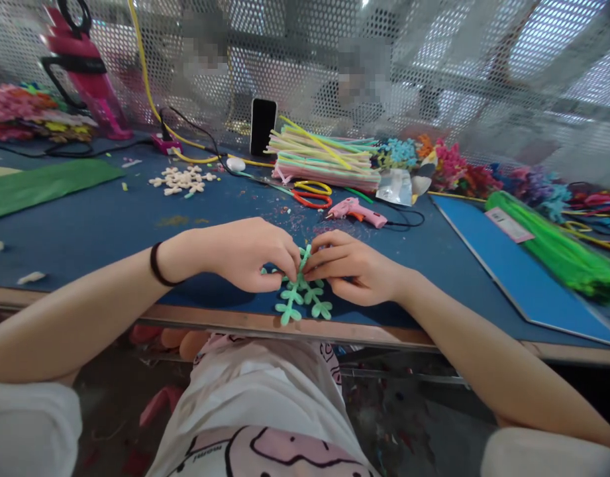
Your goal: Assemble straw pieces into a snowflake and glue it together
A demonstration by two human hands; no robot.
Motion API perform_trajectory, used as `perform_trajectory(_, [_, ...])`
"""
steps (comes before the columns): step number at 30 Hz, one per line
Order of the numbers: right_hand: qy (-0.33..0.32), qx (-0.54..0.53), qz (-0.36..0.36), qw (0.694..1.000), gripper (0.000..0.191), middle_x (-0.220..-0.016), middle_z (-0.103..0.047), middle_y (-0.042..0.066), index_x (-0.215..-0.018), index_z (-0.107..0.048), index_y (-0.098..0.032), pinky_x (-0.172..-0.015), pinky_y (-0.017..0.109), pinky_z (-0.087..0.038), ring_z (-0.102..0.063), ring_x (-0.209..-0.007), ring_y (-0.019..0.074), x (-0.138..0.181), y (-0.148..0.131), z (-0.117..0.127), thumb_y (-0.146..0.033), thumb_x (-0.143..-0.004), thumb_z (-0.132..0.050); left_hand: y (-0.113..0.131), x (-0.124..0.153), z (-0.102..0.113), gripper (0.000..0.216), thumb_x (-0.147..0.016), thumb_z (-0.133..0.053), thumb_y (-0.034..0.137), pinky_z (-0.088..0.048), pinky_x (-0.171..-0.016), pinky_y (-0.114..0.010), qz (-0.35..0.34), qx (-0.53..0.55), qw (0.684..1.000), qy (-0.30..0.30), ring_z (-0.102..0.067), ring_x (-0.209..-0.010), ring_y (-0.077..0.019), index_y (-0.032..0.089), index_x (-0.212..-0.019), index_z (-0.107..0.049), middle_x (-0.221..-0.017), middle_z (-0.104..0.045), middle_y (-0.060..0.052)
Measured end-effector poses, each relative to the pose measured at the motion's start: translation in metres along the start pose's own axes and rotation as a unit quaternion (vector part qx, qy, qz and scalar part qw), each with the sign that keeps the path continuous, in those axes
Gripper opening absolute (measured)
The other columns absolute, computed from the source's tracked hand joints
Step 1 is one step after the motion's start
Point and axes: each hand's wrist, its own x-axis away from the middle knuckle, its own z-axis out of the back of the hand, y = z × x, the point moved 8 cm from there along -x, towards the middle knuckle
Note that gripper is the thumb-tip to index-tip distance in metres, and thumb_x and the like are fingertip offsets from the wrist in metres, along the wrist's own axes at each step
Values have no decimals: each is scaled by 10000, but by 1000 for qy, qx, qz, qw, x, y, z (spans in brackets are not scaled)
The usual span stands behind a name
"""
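Note:
A mint-green pipe-cleaner snowflake [291,306] lies by the table's front edge, two of its looped branches pointing toward me. My left hand [257,255] pinches it from the left near its middle, thumb and forefinger closed. From the other side my right hand [349,265] grips it too, fingers bent together at the upper part. The hands nearly meet, so the snowflake's centre and side branches are partly hidden. Beyond the hands lie a pink glue gun [357,211] and scissors [312,194] with red and yellow handles.
A white snowflake [183,180] lies at back left, near green felt [51,184]. Bundled pipe cleaners [324,159] and a phone [263,127] stand before the perforated metal screen [295,53]. On the right are a blue board [503,265] and bagged green pipe cleaners [558,245]. A pink bottle [93,83] stands far left.

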Motion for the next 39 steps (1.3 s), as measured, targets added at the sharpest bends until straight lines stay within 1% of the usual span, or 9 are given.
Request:
perform_trajectory(5, [-11, -5, 2, 1000, 350, -1163, -731, 126, -1107, -746, -184, -1037, 455, -452, -563, -1100, 234, -1, 0, -1, -154, -933, -443, 0, 0, 1, 345, -810, -582, 101, -514, -802, -230, 3, -10, 1000, -3, -727, -902, -163, 287, -1005, -797, -1046, -793, -14])
perform_trajectory(12, [-22, 18, 4, 1000, 344, -1147, -732, 120, -1104, -744, -185, -1044, 448, -454, -559, -1119, 239, -1, -2, -5, -141, -909, -464, 1, -1, -2, 327, -825, -576, 124, -495, -732, -241, 5, -36, 999, -7, -723, -855, -163, 298, -984, -802, -1026, -790, -6])
perform_trajectory(18, [-19, 27, 8, 999, 334, -1138, -744, 110, -1101, -739, -170, -1030, 449, -467, -573, -1104, 240, -2, -2, -6, -118, -886, -489, 3, -1, -1, 329, -815, -572, 110, -503, -740, -238, 5, -26, 1000, -11, -726, -867, -165, 291, -974, -796, -1030, -791, -2])
perform_trajectory(22, [47, 25, 17, 998, 332, -1068, -768, 94, -1089, -731, -174, -994, 427, -491, -597, -1076, 227, 2, -3, 9, -90, -883, -485, 5, 1, 10, 343, -803, -571, 89, -525, -829, -223, -15, 23, 999, 21, -732, -912, -162, 285, -975, -793, -1066, -793, -11])
perform_trajectory(24, [64, 20, 20, 998, 327, -1049, -774, 88, -1067, -733, -173, -985, 419, -498, -598, -1069, 225, 3, -3, 13, -74, -868, -492, 4, 1, 12, 333, -795, -570, 84, -528, -841, -219, -15, 33, 999, 28, -734, -912, -161, 273, -953, -794, -1068, -794, -15])
perform_trajectory(28, [42, 15, 20, 999, 322, -1070, -769, 102, -1070, -733, -146, -1004, 434, -489, -590, -1088, 237, 2, -3, 6, -73, -857, -502, 2, 1, 7, 317, -786, -565, 96, -527, -839, -231, -7, 14, 1000, 18, -732, -939, -176, 252, -944, -791, -1084, -792, -18])
perform_trajectory(31, [24, 18, 9, 1000, 340, -1072, -753, 105, -1083, -731, -147, -1002, 432, -484, -584, -1052, 231, -1, -3, 0, -71, -858, -488, 0, 0, 2, 304, -790, -553, 109, -511, -785, -230, 9, -19, 1000, 1, -721, -889, -166, 257, -920, -785, -1039, -787, -7])
perform_trajectory(34, [22, 29, -4, 999, 340, -1031, -724, 107, -1076, -734, -160, -950, 419, -495, -564, -982, 222, -3, -2, -1, -77, -869, -477, -3, 0, 2, 295, -798, -545, 127, -478, -715, -228, 29, -52, 998, -9, -696, -824, -150, 272, -906, -778, -990, -772, -2])
perform_trajectory(39, [16, 39, -17, 999, 345, -1016, -699, 98, -1083, -732, -187, -916, 411, -494, -543, -977, 226, -3, -1, -3, -77, -882, -475, -10, 0, 4, 268, -798, -514, 151, -425, -625, -261, 38, -96, 995, 5, -658, -755, -155, 267, -822, -755, -855, -740, -5])
